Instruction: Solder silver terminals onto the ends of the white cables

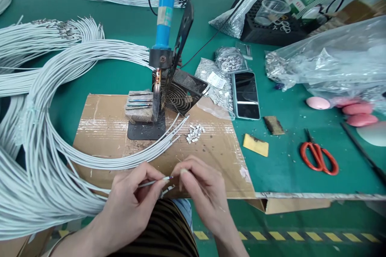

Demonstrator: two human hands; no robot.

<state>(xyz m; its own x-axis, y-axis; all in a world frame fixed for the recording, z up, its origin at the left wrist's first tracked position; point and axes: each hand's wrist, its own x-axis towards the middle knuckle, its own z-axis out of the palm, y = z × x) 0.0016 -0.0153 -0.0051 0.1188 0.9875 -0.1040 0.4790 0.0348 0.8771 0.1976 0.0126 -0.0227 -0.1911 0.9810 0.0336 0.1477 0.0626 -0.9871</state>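
My left hand (132, 196) pinches the end of a thin white cable (152, 182) near the table's front edge. Its bare tip points right toward my right hand (200, 186). The right hand's fingers are pinched together at that tip, holding something too small to make out. Just above the hands, several white cable ends (169, 134) fan out over a cardboard sheet (102, 128). A small heap of metal terminals (194, 133) lies beside them. Behind stands a blue-handled soldering iron (164, 16) on a black stand with a fan (181, 94).
Big coils of white cables (39, 136) fill the left of the green table (286, 160). To the right lie a phone (246, 95), bags of metal parts (221, 76), red scissors (319, 157), a yellow sponge (255, 145), pink objects (357, 109) and a plastic bag (328, 60).
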